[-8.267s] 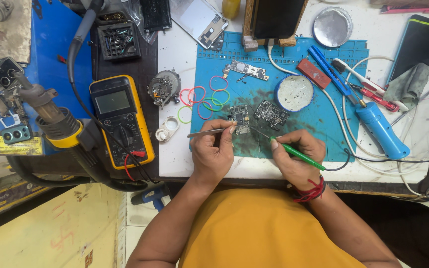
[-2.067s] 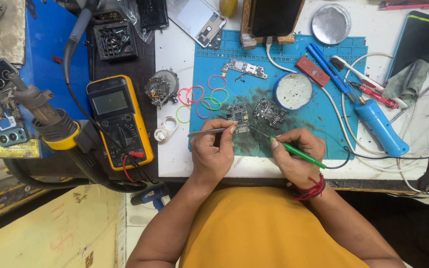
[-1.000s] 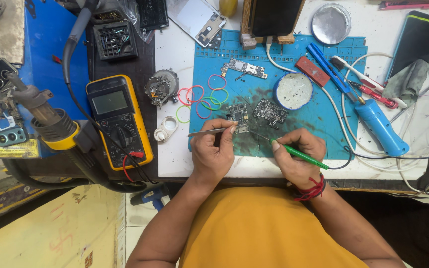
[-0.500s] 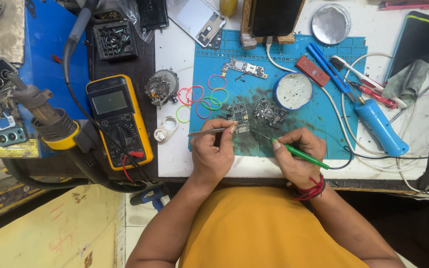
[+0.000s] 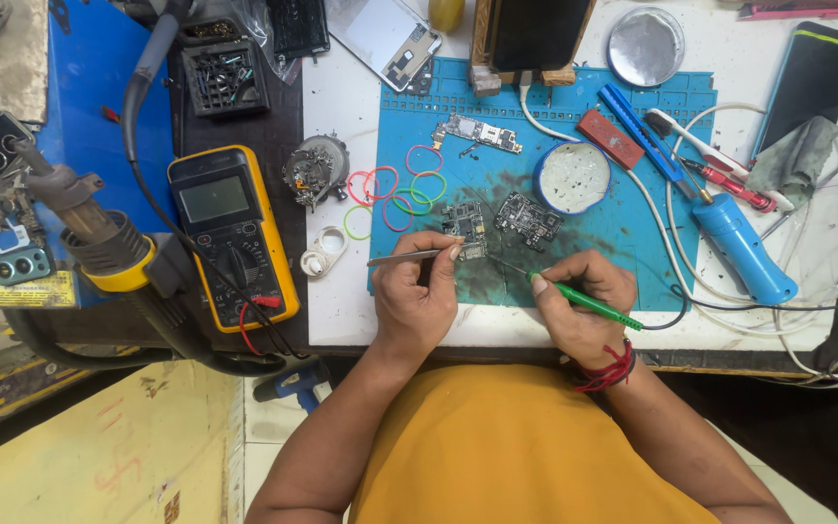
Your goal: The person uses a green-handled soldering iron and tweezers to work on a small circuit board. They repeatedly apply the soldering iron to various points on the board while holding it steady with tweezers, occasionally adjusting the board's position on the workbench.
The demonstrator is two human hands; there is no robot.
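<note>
My left hand grips thin metal tweezers and presses down on a small dark circuit board on the blue work mat. My right hand holds a green-handled soldering iron, its thin tip reaching toward that board. A second small circuit board lies just to the right of the first one. Both hands rest on the scorched dark patch at the mat's near edge.
A yellow multimeter lies left of the mat, beside a hot-air nozzle. Coloured rubber bands, a round white tin, a blue tool, screwdrivers, cables and a black phone crowd the white table.
Hardly anything moved: both hands stay at the small board, with the iron tip shifting only slightly over it.
</note>
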